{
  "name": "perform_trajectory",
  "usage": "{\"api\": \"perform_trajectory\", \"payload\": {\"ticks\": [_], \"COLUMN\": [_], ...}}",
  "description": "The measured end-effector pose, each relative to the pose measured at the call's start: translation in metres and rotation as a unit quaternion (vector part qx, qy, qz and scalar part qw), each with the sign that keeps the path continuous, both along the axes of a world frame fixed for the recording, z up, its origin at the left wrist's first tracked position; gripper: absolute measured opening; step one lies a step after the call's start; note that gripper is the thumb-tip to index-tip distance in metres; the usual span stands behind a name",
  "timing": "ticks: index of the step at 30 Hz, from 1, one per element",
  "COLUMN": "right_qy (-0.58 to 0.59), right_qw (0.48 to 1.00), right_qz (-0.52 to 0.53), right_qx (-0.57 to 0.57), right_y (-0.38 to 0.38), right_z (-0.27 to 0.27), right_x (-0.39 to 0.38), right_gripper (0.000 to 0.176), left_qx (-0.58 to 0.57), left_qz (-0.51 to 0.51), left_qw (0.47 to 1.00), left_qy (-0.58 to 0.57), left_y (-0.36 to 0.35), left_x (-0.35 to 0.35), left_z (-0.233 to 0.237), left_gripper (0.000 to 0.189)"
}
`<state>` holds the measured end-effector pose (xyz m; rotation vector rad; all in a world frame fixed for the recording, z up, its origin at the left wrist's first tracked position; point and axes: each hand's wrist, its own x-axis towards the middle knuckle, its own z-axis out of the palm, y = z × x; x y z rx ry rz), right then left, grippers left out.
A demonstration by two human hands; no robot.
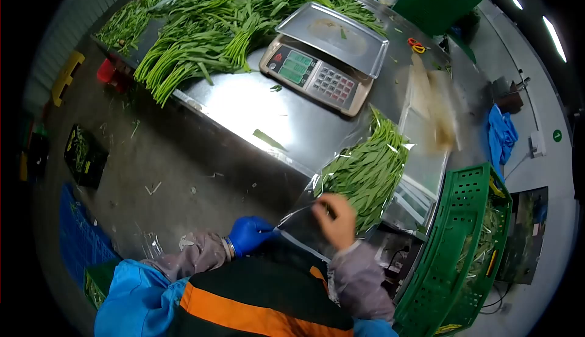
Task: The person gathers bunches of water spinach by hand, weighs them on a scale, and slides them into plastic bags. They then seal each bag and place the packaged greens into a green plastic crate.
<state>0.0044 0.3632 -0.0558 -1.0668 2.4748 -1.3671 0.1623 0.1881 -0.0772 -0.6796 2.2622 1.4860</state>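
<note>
A clear plastic bag [298, 224] with a bundle of leafy green stems [365, 172] in it lies over the near edge of the metal table. My left hand [251, 234], in a blue glove, pinches the bag's film at its near end, close to my body. My right hand [337, 218] is bare, its fingers curled at the film's upper edge beside the leaves; slight blur softens the fingertips. Beyond the bag stands a digital scale [317, 72] with lit green displays and a bare steel pan [335, 35].
Loose greens [207, 32] are heaped on the table's far left. Red-handled scissors [416, 46] lie at the back right. A green crate [451, 239] with bagged greens stands at my right. On the floor to the left are a black crate [85, 157] and a blue crate [82, 239].
</note>
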Motion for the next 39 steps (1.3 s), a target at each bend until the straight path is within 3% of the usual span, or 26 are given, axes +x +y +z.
{"api": "perform_trajectory", "payload": {"ticks": [3, 6, 12, 17, 20, 23, 24, 25, 26, 27, 29, 31, 32, 33, 34, 35, 36, 38, 39], "right_qy": [-0.031, -0.181, -0.054, -0.021, -0.025, 0.029, 0.015, 0.007, -0.001, 0.024, 0.014, -0.203, -0.453, -0.59, -0.417, -0.444, -0.465, -0.509, -0.516], "right_qw": [0.999, 0.983, 0.993, 0.996, 0.994, 0.995, 0.994, 0.993, 0.99, 0.987, 0.988, 0.971, 0.888, 0.76, 0.907, 0.894, 0.882, 0.847, 0.835], "right_qz": [0.026, 0.018, 0.095, 0.087, 0.101, 0.096, 0.108, 0.119, 0.134, 0.154, 0.155, 0.124, 0.017, -0.041, -0.05, -0.043, -0.072, -0.121, -0.125], "right_qx": [0.02, -0.001, 0.032, 0.011, 0.018, 0.018, 0.017, 0.018, 0.031, 0.033, 0.007, -0.03, -0.072, -0.269, -0.041, -0.055, -0.009, 0.096, 0.145], "right_y": [-0.024, -0.032, -0.037, -0.04, -0.04, -0.043, -0.043, -0.045, -0.046, -0.047, -0.036, 0.008, 0.054, 0.089, 0.105, 0.159, 0.2, 0.266, 0.29], "right_z": [0.003, -0.016, 0.001, -0.003, -0.009, -0.009, -0.011, -0.014, -0.009, -0.004, 0.005, 0.023, -0.018, -0.024, 0.04, 0.001, -0.016, -0.046, -0.061], "right_x": [0.058, 0.076, 0.079, 0.085, 0.088, 0.087, 0.086, 0.087, 0.087, 0.087, 0.089, 0.092, 0.1, 0.103, 0.111, 0.118, 0.136, 0.178, 0.199], "right_gripper": [0.031, 0.03, 0.035, 0.035, 0.028, 0.019, 0.019, 0.019, 0.019, 0.02, 0.022, 0.022, 0.018, 0.009, 0.012, 0.016, 0.015, 0.012, 0.011], "left_qx": [-0.14, -0.148, -0.163, -0.136, -0.2, -0.044, 0.135, 0.315, 0.432, 0.338, 0.178, 0.087, 0.114, 0.131, 0.15, 0.17, 0.198, 0.123, 0.181], "left_qz": [-0.073, -0.124, -0.157, -0.186, -0.237, -0.196, -0.037, 0.116, 0.088, 0.066, 0.018, 0.056, 0.06, 0.059, 0.06, 0.06, 0.043, 0.003, 0.009], "left_qw": [0.938, 0.943, 0.92, 0.925, 0.913, 0.914, 0.953, 0.928, 0.897, 0.936, 0.956, 0.952, 0.956, 0.953, 0.95, 0.947, 0.962, 0.962, 0.958], "left_qy": [0.308, 0.272, 0.319, 0.301, 0.265, 0.353, 0.268, 0.164, 0.047, 0.074, 0.232, 0.288, 0.263, 0.267, 0.269, 0.265, 0.184, 0.245, 0.222], "left_y": [-0.007, -0.011, -0.02, -0.022, -0.023, -0.043, -0.043, -0.046, -0.048, -0.028, -0.005, 0.003, -0.002, -0.004, -0.005, -0.003, -0.01, -0.018, -0.021], "left_x": [0.007, 0.011, 0.022, 0.021, 0.021, 0.01, -0.006, -0.03, -0.05, -0.07, -0.084, -0.08, -0.072, -0.074, -0.076, -0.072, -0.067, -0.066, -0.063], "left_z": [-0.023, -0.028, -0.031, -0.039, -0.02, -0.021, -0.048, -0.071, -0.037, -0.047, -0.053, -0.035, -0.017, -0.031, -0.055, -0.071, -0.028, -0.036, -0.009], "left_gripper": [0.018, 0.014, 0.016, 0.019, 0.018, 0.02, 0.023, 0.025, 0.032, 0.035, 0.035, 0.035, 0.03, 0.028, 0.026, 0.024, 0.014, 0.009, 0.011]}}
